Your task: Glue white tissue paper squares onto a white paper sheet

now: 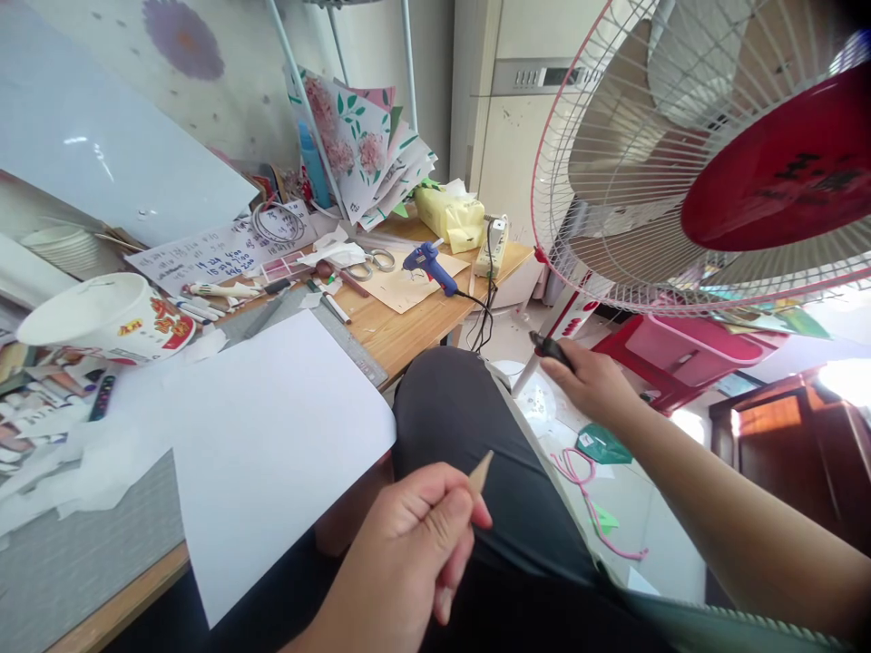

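Observation:
Low in the middle, over my dark-trousered leg, my left hand (422, 535) pinches a pointed wooden stick (480, 474) between thumb and fingers. Only its pale tapered tip shows; the rest is hidden in the hand. To the right, my right hand (592, 376) is wrapped round a black-handled knife (554, 350), held out past the knee over the floor. Its short end points up and left, apart from the stick. A blank white sheet of paper (286, 444) lies left of my left hand and overhangs the table edge.
On the wooden table (401, 340) are a blue glue gun (430, 266), scissors (371, 264), markers (197, 308), a paper bucket (109, 317) and a yellow tissue pack (453, 218). A large fan (768, 172) stands close on the right. Pink cord (585, 494) lies on the floor.

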A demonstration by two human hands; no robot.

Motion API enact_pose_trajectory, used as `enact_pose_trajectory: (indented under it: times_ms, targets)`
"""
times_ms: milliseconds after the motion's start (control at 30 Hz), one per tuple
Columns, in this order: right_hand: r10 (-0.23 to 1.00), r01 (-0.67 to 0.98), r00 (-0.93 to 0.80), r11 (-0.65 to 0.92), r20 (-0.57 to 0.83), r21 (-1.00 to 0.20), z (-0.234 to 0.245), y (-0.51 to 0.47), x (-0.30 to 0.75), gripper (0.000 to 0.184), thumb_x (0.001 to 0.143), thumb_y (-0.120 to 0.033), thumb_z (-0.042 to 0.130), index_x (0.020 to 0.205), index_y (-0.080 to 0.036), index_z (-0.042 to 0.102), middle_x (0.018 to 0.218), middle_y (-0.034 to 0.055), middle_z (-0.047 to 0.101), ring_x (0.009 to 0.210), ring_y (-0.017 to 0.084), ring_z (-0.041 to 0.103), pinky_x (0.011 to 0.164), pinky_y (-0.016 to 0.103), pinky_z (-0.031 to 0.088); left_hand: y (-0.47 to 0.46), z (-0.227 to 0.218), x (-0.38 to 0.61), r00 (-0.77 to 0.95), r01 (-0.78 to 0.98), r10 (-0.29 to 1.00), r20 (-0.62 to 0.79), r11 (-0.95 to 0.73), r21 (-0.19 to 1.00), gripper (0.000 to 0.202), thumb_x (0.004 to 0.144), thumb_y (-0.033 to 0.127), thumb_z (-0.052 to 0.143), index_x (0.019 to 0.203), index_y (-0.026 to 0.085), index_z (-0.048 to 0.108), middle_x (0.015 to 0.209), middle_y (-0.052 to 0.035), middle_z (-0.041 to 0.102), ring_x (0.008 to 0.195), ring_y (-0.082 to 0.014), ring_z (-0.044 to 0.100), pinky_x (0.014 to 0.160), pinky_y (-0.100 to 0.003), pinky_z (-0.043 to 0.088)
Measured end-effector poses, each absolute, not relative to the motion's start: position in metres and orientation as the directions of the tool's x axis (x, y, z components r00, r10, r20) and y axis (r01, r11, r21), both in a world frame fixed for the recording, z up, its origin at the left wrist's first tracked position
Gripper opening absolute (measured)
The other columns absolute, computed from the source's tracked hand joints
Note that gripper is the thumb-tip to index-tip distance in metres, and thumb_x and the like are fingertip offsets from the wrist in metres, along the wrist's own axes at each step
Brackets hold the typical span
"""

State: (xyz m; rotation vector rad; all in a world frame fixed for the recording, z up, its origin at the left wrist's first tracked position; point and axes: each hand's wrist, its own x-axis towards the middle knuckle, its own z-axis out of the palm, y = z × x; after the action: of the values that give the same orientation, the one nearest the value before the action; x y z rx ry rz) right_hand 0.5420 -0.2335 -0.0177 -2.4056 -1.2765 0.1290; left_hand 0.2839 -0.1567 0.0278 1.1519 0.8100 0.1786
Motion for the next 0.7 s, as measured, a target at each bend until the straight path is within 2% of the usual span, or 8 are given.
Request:
enact_pose_trajectory:
  times_ms: [100, 267, 367, 467, 567, 700]
  targets:
    - [0.784, 0.739, 0.616, -0.541, 0.077, -0.402, -0.028, -0.236, 0.559, 0.041, 0.088, -0.058, 0.033, 0.078, -0.021, 0.047, 0.056, 0.0007, 0.052, 0.051, 0.017, 0.051, 0.048, 0.024, 0.029, -0.156, 0.030, 0.285, 0.681, 0.279, 0.556, -0.477, 0.406, 0.870, 0.031, 0.087, 0.043, 0.051, 0.072, 0.016, 0.057, 0.048, 0.0061, 0.041, 0.040, -0.0058, 0.034, 0.043, -0.018, 0.028]
    - [0.859, 0.809, 0.506, -0.438, 0.084, -0.392, -0.024, -0.238, 0.538, 0.041, 0.089, -0.058, 0.031, 0.079, -0.021, 0.045, 0.056, -0.0005, 0.050, 0.051, 0.017, 0.047, 0.050, 0.025, 0.028, -0.154, 0.037, 0.289, 0.721, 0.216, 0.509, -0.470, 0.480, 0.850, 0.027, 0.087, 0.042, 0.052, 0.079, 0.016, 0.055, 0.058, 0.0007, 0.059, 0.044, -0.0085, 0.051, 0.047, -0.019, 0.037]
    - [0.890, 0.838, 0.448, -0.384, 0.088, -0.388, -0.017, -0.237, 0.525, 0.040, 0.089, -0.058, 0.032, 0.081, -0.021, 0.046, 0.056, -0.0011, 0.049, 0.052, 0.017, 0.046, 0.052, 0.025, 0.029, -0.153, 0.038, 0.289, 0.733, 0.189, 0.490, -0.472, 0.520, 0.833, 0.025, 0.086, 0.040, 0.054, 0.096, 0.017, 0.056, 0.062, -0.0006, 0.063, 0.044, -0.0094, 0.054, 0.047, -0.019, 0.040]
    - [0.906, 0.848, 0.413, -0.345, 0.094, -0.402, -0.011, -0.236, 0.517, 0.042, 0.089, -0.060, 0.032, 0.084, -0.021, 0.047, 0.058, -0.0010, 0.049, 0.053, 0.017, 0.047, 0.053, 0.026, 0.030, -0.153, 0.039, 0.288, 0.719, 0.164, 0.516, -0.466, 0.526, 0.835, 0.033, 0.086, 0.037, 0.055, 0.112, 0.018, 0.052, 0.065, -0.0004, 0.065, 0.046, -0.0101, 0.056, 0.049, -0.020, 0.043]
    - [0.934, 0.861, 0.338, -0.256, 0.116, -0.440, -0.005, -0.237, 0.508, 0.043, 0.090, -0.059, 0.032, 0.086, -0.020, 0.049, 0.063, 0.0002, 0.053, 0.055, 0.016, 0.049, 0.055, 0.026, 0.031, -0.152, 0.040, 0.288, 0.702, 0.139, 0.550, -0.452, 0.516, 0.845, 0.033, 0.085, 0.036, 0.057, 0.111, 0.017, 0.054, 0.067, -0.0005, 0.065, 0.045, -0.0092, 0.054, 0.046, -0.020, 0.043]
    - [0.969, 0.864, 0.159, -0.043, 0.191, -0.502, 0.004, -0.238, 0.493, 0.044, 0.089, -0.059, 0.037, 0.093, -0.018, 0.053, 0.067, 0.0015, 0.057, 0.056, 0.013, 0.050, 0.054, 0.025, 0.032, -0.151, 0.040, 0.288, 0.685, 0.115, 0.585, -0.434, 0.501, 0.858, 0.025, 0.083, 0.035, 0.059, 0.098, 0.015, 0.058, 0.064, -0.0002, 0.063, 0.040, -0.0060, 0.046, 0.040, -0.017, 0.036]
